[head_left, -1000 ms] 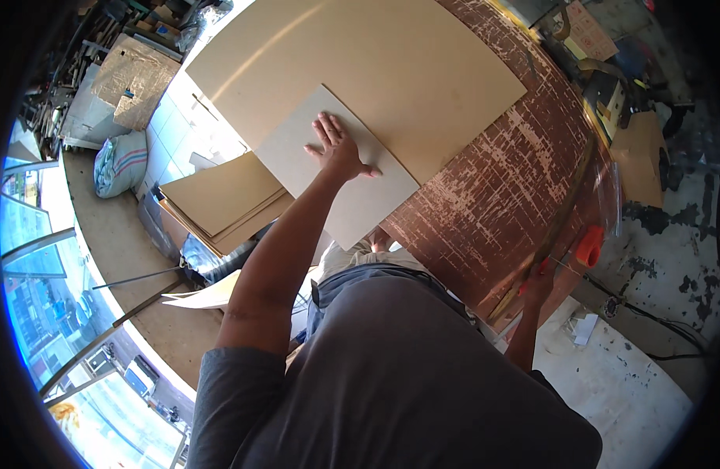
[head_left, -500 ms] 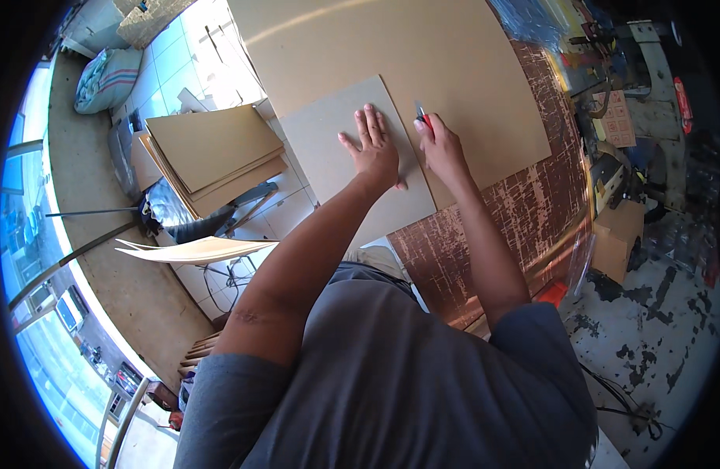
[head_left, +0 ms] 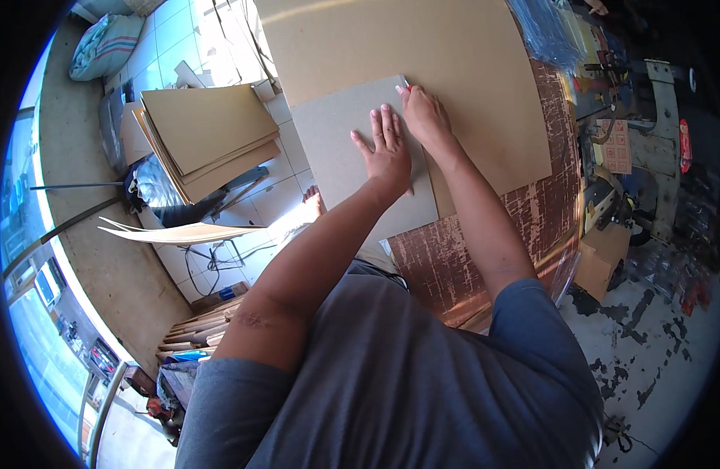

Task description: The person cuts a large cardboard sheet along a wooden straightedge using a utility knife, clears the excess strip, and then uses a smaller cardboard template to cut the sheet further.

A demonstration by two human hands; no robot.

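Note:
A smaller greyish-tan board [head_left: 328, 141] lies on top of a large brown board [head_left: 485, 86], near its left side. My left hand [head_left: 389, 160] is spread flat on the smaller board, holding nothing. At that board's far right corner, my right hand [head_left: 429, 117] grips a utility knife [head_left: 407, 81]. Most of the knife is hidden by my fingers; a little of it shows at the board's edge.
Under the boards is a worn red-brown tabletop [head_left: 446, 270]. To the left stands a stack of brown boards [head_left: 207, 129], with thin sheets [head_left: 180, 233] nearer me. Clear plastic [head_left: 544, 35], a cardboard box [head_left: 602, 254] and a metal frame [head_left: 665, 148] are at the right.
My right hand has moved away from me and left with the utility knife, from the large board to the smaller board's far corner. My left hand stays flat on the smaller board.

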